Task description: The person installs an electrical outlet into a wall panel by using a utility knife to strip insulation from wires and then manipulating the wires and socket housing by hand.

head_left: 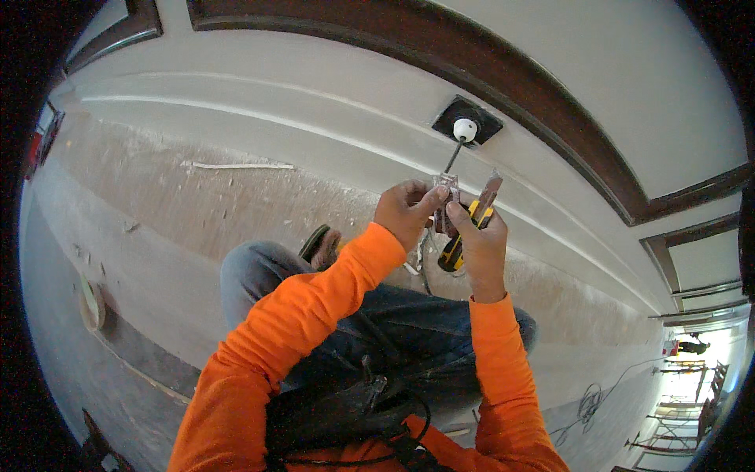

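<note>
In front of the wall, my left hand (405,211) is closed, its thumb and fingertips pinching a small clear-looking piece (447,182) at the end of a dark cable (454,156). The cable comes out of a white round fitting (465,130) in a black square wall box (489,123). Close beside it, my right hand (485,250) is closed round a yellow-and-black-handled tool with a flat blade (489,193). Its thumb also touches the small piece. The exact kind of that piece and of the tool is hard to make out.
Dark wood moulding (377,20) frames the white wall panels above a white baseboard (259,116). A white strip (242,166) and debris lie on the dusty floor. A coiled cable (590,405) lies to the right, and a person (692,346) is far off there.
</note>
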`<state>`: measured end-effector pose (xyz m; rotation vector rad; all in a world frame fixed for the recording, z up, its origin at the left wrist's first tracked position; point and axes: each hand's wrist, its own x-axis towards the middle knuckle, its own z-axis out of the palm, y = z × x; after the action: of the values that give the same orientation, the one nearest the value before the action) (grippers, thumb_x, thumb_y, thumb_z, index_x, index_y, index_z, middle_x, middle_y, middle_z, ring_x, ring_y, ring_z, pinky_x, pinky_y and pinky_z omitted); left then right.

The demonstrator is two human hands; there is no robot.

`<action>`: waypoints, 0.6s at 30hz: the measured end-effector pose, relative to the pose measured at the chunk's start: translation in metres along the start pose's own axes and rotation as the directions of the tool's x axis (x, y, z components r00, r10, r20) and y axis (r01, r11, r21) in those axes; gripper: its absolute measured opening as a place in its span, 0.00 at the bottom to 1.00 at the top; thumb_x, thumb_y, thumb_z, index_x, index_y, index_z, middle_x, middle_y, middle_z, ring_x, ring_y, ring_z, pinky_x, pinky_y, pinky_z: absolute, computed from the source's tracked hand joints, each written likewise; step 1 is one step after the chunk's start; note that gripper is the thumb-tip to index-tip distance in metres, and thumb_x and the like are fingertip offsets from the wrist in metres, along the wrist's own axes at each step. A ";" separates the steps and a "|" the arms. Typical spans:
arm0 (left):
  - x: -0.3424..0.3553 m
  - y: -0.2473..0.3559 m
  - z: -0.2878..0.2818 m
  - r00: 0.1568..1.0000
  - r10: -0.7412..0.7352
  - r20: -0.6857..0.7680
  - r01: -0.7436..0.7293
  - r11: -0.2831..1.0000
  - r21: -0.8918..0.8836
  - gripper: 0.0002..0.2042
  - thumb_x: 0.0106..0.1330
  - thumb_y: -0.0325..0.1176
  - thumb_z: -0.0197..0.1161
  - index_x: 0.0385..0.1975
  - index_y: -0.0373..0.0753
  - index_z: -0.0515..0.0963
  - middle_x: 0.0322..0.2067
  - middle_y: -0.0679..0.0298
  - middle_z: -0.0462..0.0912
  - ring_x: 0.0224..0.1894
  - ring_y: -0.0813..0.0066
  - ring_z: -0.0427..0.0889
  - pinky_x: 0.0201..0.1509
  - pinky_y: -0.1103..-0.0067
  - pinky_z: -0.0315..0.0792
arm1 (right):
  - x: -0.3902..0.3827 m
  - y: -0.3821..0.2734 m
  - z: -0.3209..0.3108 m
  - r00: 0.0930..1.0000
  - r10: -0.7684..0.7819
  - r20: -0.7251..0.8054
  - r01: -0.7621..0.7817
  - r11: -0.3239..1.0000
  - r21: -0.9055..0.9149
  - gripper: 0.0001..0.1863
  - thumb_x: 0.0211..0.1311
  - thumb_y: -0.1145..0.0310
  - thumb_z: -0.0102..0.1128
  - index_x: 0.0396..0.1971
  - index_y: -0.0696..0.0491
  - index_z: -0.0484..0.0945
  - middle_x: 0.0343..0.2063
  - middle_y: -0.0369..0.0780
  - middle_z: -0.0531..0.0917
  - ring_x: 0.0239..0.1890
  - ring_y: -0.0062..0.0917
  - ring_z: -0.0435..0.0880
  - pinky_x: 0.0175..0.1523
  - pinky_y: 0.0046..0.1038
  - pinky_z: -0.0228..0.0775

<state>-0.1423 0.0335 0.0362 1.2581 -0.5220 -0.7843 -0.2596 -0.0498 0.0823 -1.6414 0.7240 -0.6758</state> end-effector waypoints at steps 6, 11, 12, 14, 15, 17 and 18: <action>-0.002 -0.005 0.007 0.996 0.076 0.036 -0.066 0.974 -0.216 0.13 0.70 0.36 0.61 0.40 0.29 0.81 0.31 0.62 0.84 0.31 0.80 0.81 0.35 0.82 0.77 | 0.013 0.022 -0.009 0.999 -0.042 0.016 0.044 0.987 -0.155 0.13 0.62 0.66 0.67 0.40 0.60 0.81 0.28 0.33 0.81 0.29 0.14 0.76 0.37 0.20 0.70; 0.001 -0.005 0.004 0.996 0.065 -0.063 -0.082 0.943 -0.323 0.13 0.71 0.36 0.60 0.40 0.30 0.82 0.31 0.63 0.85 0.30 0.81 0.81 0.35 0.83 0.77 | 0.010 0.011 -0.003 0.998 -0.059 -0.010 0.057 0.987 -0.150 0.16 0.62 0.63 0.67 0.41 0.60 0.80 0.29 0.33 0.81 0.30 0.15 0.77 0.37 0.20 0.70; 0.002 -0.004 0.002 0.994 0.083 -0.066 -0.100 0.940 -0.327 0.13 0.71 0.35 0.60 0.40 0.30 0.82 0.31 0.63 0.85 0.30 0.81 0.81 0.35 0.83 0.77 | 0.011 0.010 -0.004 0.999 -0.050 -0.014 0.047 0.984 -0.170 0.16 0.62 0.62 0.67 0.41 0.60 0.79 0.29 0.33 0.81 0.30 0.15 0.77 0.37 0.20 0.71; 0.001 -0.001 0.000 0.992 0.108 -0.064 -0.120 0.962 -0.245 0.12 0.71 0.35 0.59 0.41 0.31 0.82 0.33 0.63 0.84 0.32 0.81 0.81 0.36 0.82 0.77 | 0.010 0.014 -0.007 0.998 0.049 0.027 -0.045 0.990 -0.135 0.17 0.63 0.61 0.67 0.40 0.59 0.78 0.28 0.33 0.80 0.29 0.16 0.77 0.36 0.21 0.71; 0.000 0.002 -0.001 0.991 0.120 -0.062 -0.130 0.971 -0.202 0.12 0.71 0.35 0.58 0.42 0.31 0.82 0.34 0.63 0.84 0.33 0.81 0.80 0.37 0.82 0.77 | 0.010 0.015 -0.009 0.994 0.098 0.048 -0.092 0.989 -0.119 0.17 0.63 0.61 0.67 0.40 0.59 0.78 0.28 0.34 0.80 0.28 0.17 0.77 0.35 0.22 0.71; -0.001 0.014 -0.004 0.998 0.032 0.046 -0.013 0.932 -0.363 0.13 0.71 0.35 0.58 0.45 0.32 0.80 0.37 0.62 0.84 0.35 0.81 0.80 0.38 0.81 0.76 | 0.009 0.011 -0.012 0.965 0.223 0.135 -0.248 0.946 0.209 0.15 0.65 0.60 0.64 0.40 0.58 0.77 0.26 0.34 0.78 0.26 0.19 0.77 0.33 0.24 0.71; 0.000 0.018 -0.006 0.994 -0.005 0.105 0.051 0.899 -0.435 0.13 0.71 0.35 0.58 0.47 0.32 0.80 0.38 0.62 0.84 0.36 0.81 0.79 0.39 0.81 0.76 | 0.009 0.010 -0.013 0.943 0.271 0.192 -0.325 0.875 0.360 0.15 0.66 0.60 0.62 0.40 0.57 0.76 0.25 0.35 0.78 0.25 0.20 0.76 0.33 0.25 0.71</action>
<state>-0.1343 0.0390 0.0518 0.8116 -0.3802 -0.9343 -0.2649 -0.0665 0.0756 -1.1657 0.6767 -0.4431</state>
